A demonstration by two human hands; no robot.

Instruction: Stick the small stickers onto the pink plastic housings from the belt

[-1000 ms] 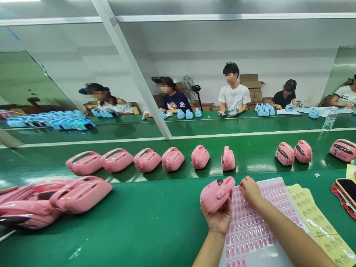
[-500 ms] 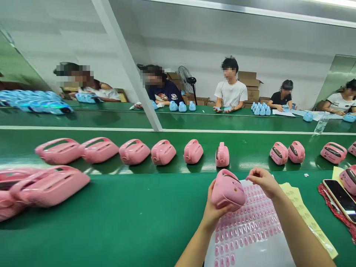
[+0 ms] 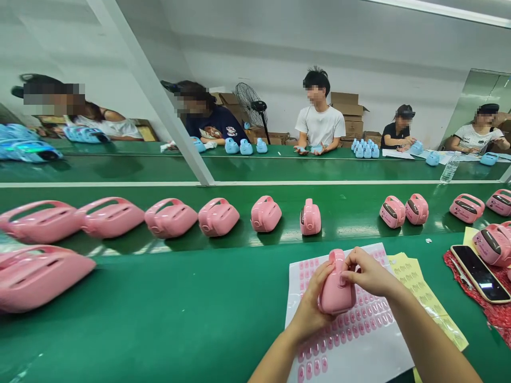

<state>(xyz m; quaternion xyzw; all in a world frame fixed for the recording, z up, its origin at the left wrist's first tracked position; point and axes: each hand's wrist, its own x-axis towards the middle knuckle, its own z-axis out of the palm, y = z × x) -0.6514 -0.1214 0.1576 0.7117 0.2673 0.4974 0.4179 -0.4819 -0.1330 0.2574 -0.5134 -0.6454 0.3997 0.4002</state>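
Note:
My left hand (image 3: 310, 305) grips a pink toy camera (image 3: 336, 289) from its left side and holds it upright above a white sheet of small pink stickers (image 3: 359, 340). My right hand (image 3: 367, 273) is pinched against the camera's upper right face, fingertips pressed on it; whether a sticker is under them is hidden. The sheet lies on the green belt (image 3: 179, 319) in front of me.
A row of pink cameras (image 3: 217, 216) stands on the belt behind, with more at the left (image 3: 35, 274) and right (image 3: 403, 210). Yellow label sheets (image 3: 431, 300) and a phone (image 3: 479, 272) on red cloth lie to the right. Several people sit at the far table with blue cameras (image 3: 365, 150).
My left hand turned the pink camera upright and brought it closer. My right hand moved from above the sticker sheet onto the camera. My view shifted right.

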